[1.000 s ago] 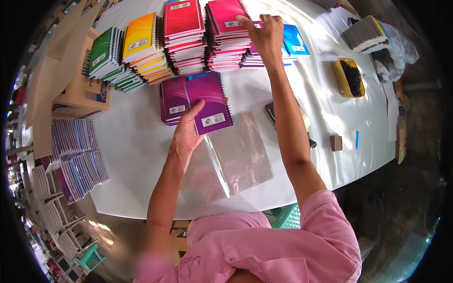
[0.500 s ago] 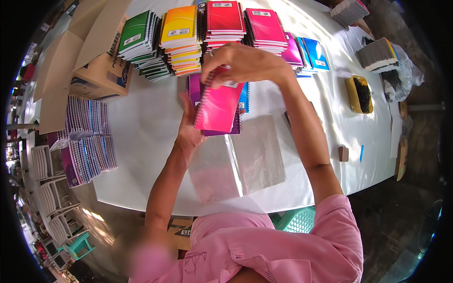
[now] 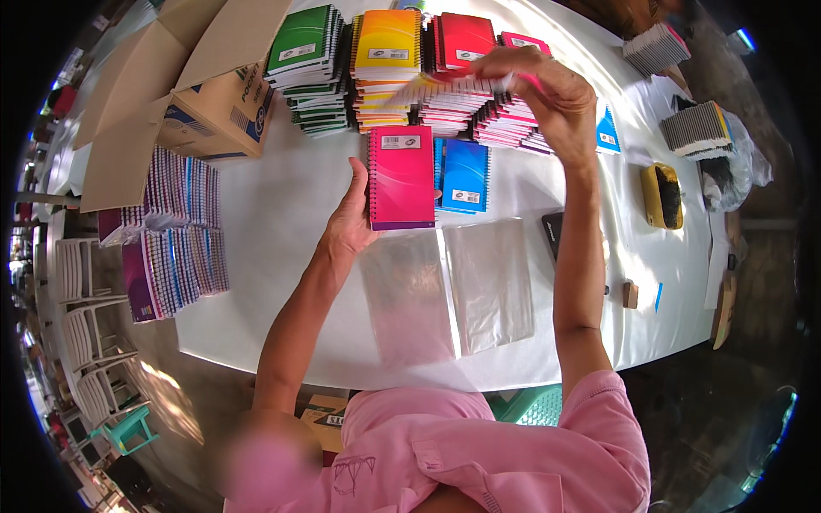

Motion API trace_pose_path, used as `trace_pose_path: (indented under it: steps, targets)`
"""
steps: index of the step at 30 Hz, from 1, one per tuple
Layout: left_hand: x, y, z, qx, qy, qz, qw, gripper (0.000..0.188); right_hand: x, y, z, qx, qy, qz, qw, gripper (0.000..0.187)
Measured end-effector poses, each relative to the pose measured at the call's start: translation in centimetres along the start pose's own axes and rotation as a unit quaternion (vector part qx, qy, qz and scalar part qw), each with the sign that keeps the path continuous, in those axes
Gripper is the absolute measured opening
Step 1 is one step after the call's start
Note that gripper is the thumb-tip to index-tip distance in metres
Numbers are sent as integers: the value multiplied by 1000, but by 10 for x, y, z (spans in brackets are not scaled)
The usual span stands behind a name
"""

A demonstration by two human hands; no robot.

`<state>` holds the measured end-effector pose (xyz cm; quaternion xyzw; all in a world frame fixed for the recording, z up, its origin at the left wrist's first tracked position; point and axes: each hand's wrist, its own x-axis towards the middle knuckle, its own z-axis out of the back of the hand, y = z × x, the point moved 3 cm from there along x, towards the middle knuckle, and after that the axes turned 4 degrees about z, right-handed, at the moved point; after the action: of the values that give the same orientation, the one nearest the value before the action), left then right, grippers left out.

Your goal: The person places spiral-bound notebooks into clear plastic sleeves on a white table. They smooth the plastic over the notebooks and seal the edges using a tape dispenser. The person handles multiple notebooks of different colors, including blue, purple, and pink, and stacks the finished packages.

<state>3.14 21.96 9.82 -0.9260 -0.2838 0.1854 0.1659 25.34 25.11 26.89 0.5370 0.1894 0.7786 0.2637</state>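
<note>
**Head view: pink notebook steadied, right hand raised over the stacks**

Head view shows the left hand (image 3: 352, 221) holding the pink spiral notebook (image 3: 402, 177) by its spine edge, flat on the white surface (image 3: 282, 205), touching a blue notebook (image 3: 464, 175) at 3 o'clock. The right hand (image 3: 547, 94) is raised at 1 o'clock, fingers pinching a thin blurred sheet I cannot identify. Clear plastic sleeves (image 3: 449, 295) lie at 6 o'clock near the surface's front edge. Coloured notebook stacks (image 3: 385, 60) crowd 12 o'clock; bare surface opens toward 9 o'clock.
</note>
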Motion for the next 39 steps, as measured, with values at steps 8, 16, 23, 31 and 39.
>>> trace_pose_path:
  steps: [8,16,23,31,39]
  targets:
    - [-29,-27,-14,-14,5,-70,997,79,31,-52,-93,-71,139,19,988,33]
    - [-35,-41,47,-15,-107,-50,993,82,22,-66,-87,-356,36,50,933,33]
    - [-48,-50,60,-113,17,-37,993,85,60,-20,-132,124,308,50,942,26]
    - [-88,-72,80,-62,-77,-102,990,52,82,-99,-172,-415,65,119,900,34]
    - [-61,-38,98,-193,-91,-98,972,42,50,-66,-167,-420,58,165,890,37]
